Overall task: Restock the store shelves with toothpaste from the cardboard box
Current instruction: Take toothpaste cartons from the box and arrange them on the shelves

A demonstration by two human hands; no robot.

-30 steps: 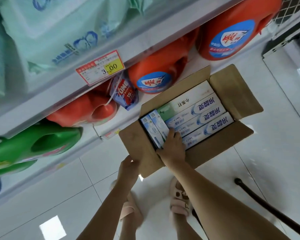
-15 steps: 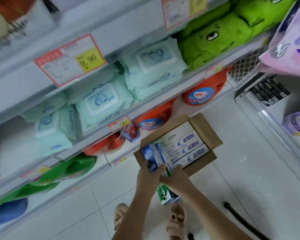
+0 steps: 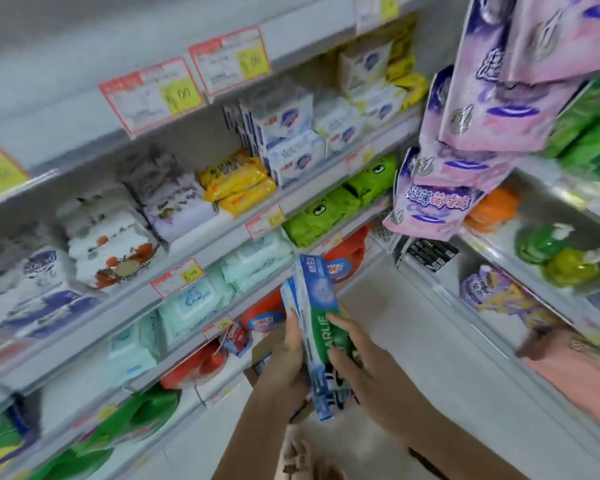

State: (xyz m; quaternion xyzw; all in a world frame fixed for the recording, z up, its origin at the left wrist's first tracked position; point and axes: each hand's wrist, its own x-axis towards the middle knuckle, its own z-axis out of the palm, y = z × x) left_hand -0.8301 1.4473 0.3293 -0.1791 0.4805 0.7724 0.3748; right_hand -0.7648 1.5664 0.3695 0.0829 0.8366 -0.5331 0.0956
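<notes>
Several toothpaste boxes (image 3: 315, 289), blue-white and green, stand as one upright bundle in mid-air before the lower shelves (image 3: 222, 244). The left hand (image 3: 284, 362) grips the bundle's left side, fingers curled round it. The right hand (image 3: 355, 367) clasps the right side, one digit on the green face. The cardboard box (image 3: 260, 348), mostly hidden, lies below behind the left hand. Pale wipe packs (image 3: 194, 303) and an orange detergent jug (image 3: 356, 247) lie beyond.

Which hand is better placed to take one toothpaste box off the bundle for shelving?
Probably the right hand: its fingers hold the outer green box, while the left hand grips the blue boxes beside it.
</notes>
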